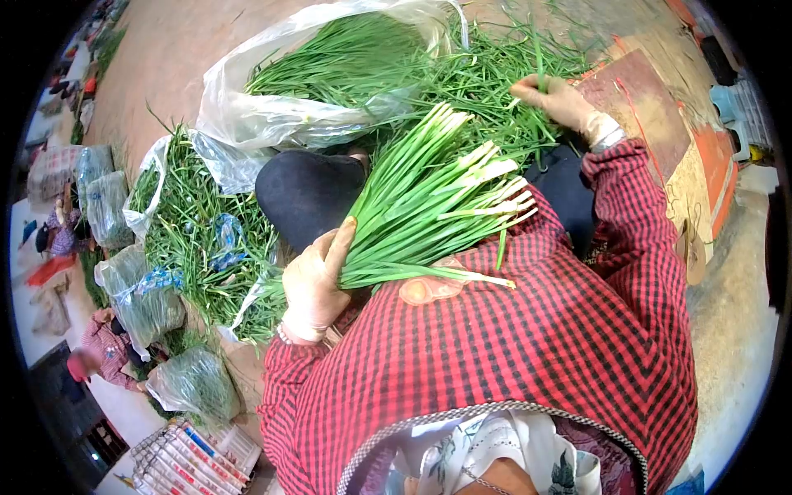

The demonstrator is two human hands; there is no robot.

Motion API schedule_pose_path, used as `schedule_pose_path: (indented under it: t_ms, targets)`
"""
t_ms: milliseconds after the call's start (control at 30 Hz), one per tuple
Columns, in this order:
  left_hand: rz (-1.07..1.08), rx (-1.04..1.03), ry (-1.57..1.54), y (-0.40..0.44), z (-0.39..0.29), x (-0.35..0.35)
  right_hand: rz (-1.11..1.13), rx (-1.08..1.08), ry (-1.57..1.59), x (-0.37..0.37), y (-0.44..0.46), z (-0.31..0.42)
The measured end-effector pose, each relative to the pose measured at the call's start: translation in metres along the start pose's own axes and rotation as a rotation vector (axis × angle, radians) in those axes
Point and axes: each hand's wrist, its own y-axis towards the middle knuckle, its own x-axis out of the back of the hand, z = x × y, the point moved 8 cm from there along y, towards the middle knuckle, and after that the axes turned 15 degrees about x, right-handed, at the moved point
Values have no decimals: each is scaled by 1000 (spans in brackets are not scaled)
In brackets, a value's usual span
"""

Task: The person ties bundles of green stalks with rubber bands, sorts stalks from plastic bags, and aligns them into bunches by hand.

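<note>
My left hand (316, 287), in a pale glove, is wrapped round a thick bunch of garlic chives (429, 198). The bunch lies across my lap, its white stem ends pointing up and to the right. At upper right my gloved right hand (559, 101) pinches a chive stalk (539, 49) that stands up from its fingers. Below and left of that hand spreads a loose heap of chives (511, 62). An open clear plastic bag (223, 107) holding more chives (346, 62) lies beyond my knees.
Another bag (147, 206) overflows with loose greens at left, beside my dark-covered knee (305, 194). Filled plastic bags (194, 384) line the floor further left, near a co-worker in a checked top (107, 351). A flat board (639, 107) lies at right.
</note>
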Motion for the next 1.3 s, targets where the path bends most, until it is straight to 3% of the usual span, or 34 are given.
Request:
schedule_pose_path:
  t_ms: [133,167,233,267,300,333,400,467,600,667,733,800,867,933,1000,1100,1167,1200,1267,1300]
  targets:
    - [-4,11,46,1,1,-2,303,-19,518,-55,-24,80]
    - [-3,11,49,0,2,-2,299,156,474,-71,-22,83]
    - [-26,10,123,-3,6,0,461,62,529,-96,-32,93]
    - [-22,13,127,-4,9,0,622,-215,621,-106,-51,88]
    - [-8,8,143,-7,12,0,616,-211,742,-109,-54,94]
    - [4,3,159,-9,15,-1,567,-224,612,-101,-60,93]
    - [12,2,146,-11,16,-2,438,12,614,-98,-58,91]
    - [-2,1,76,-10,15,-1,299,26,460,-67,-56,87]
    - [9,61,-14,-4,18,-1,-258,24,574,14,-40,24]
    - [14,131,-259,1,24,3,-70,-153,333,15,-39,-14]
    - [39,178,-339,5,28,1,-79,127,-35,1,-33,27]
    - [345,465,-812,6,45,-25,-78,232,186,-19,-24,72]
    - [517,531,-1032,9,32,-27,26,233,353,-41,-11,91]
    - [635,580,-1171,4,30,-35,172,-32,599,-65,-7,82]
    - [740,601,-1156,1,25,-35,34,88,374,-49,6,66]
    - [813,671,-1209,-8,21,-39,-107,38,240,-11,14,31]
    - [836,722,-1245,-9,18,-43,-393,61,249,29,10,43]
    - [847,719,-1242,-7,14,-44,-398,51,248,33,8,57]
    - [841,674,-1254,0,4,-45,-351,420,66,30,10,136]
    - [800,644,-1246,3,3,-47,-284,441,-52,20,7,164]
